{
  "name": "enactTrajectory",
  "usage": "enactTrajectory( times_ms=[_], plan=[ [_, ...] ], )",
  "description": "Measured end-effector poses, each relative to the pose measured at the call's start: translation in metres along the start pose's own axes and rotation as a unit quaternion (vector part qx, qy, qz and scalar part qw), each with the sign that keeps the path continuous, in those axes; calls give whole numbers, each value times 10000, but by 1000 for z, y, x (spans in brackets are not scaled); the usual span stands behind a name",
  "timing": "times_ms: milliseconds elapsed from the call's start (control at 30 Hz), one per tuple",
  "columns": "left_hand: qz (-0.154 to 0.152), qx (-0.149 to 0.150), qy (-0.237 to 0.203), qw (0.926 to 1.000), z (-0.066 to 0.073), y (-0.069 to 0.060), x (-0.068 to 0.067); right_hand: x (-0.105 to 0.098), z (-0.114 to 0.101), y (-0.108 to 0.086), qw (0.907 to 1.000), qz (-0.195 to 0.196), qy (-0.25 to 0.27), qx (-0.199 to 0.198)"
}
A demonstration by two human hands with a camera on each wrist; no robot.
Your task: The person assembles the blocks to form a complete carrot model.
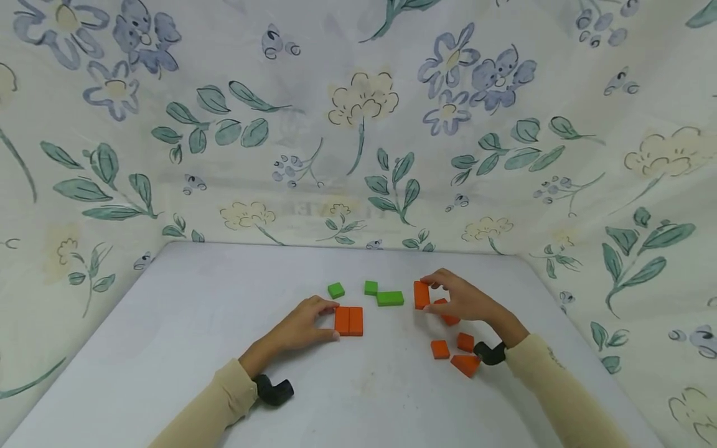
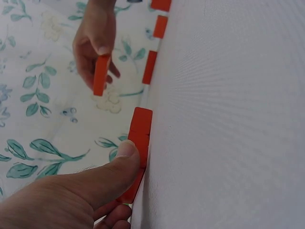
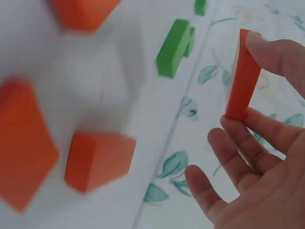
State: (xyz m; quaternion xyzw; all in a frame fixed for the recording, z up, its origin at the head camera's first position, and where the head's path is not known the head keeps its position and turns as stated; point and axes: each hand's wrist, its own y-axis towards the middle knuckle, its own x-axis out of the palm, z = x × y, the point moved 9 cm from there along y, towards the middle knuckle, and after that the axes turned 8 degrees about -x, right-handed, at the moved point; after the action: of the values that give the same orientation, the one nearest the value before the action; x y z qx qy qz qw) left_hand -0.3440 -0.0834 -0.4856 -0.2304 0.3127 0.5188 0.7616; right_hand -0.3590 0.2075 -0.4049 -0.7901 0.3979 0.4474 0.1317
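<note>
Two orange rectangular blocks (image 1: 349,322) lie side by side on the white table, long sides touching. My left hand (image 1: 302,325) holds the left one, its thumb at the near end and its fingers at the far end; the left wrist view shows the thumb (image 2: 127,151) against the orange side. To the right, my right hand (image 1: 466,298) pinches another orange block (image 3: 244,78) between thumb and fingertips, raised off the table. Beneath and beside that hand lie more orange pieces, among them a partly covered block (image 1: 450,317).
Beyond the hands lie a green rectangular block (image 1: 390,298) and two small green blocks, one at left (image 1: 336,290), the other a cube (image 1: 371,287). Near the right wrist are two small orange blocks (image 1: 439,350) and an orange wedge-like piece (image 1: 466,365). Flowered cloth (image 1: 313,186) surrounds the table.
</note>
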Motion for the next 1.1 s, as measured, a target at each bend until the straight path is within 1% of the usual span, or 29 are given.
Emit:
enactTrajectory(
  times_ms=[133,400,600,833,1100],
  plan=[
    [28,18,50,10000,1,1,-1,2,-10,1,9999,114,5,-58],
    [4,40,-39,10000,0,1,1,12,-14,5,9994,71,270,196],
    [29,60,7,10000,-2,0,2,21,-26,11,9998,90,183,-35],
    [38,122,-10,9999,1,-1,0,34,-36,18,9995,66,304,-34],
    [-22,36,-29,10000,0,0,0,52,-46,28,9995,38,305,-118]
  ],
)
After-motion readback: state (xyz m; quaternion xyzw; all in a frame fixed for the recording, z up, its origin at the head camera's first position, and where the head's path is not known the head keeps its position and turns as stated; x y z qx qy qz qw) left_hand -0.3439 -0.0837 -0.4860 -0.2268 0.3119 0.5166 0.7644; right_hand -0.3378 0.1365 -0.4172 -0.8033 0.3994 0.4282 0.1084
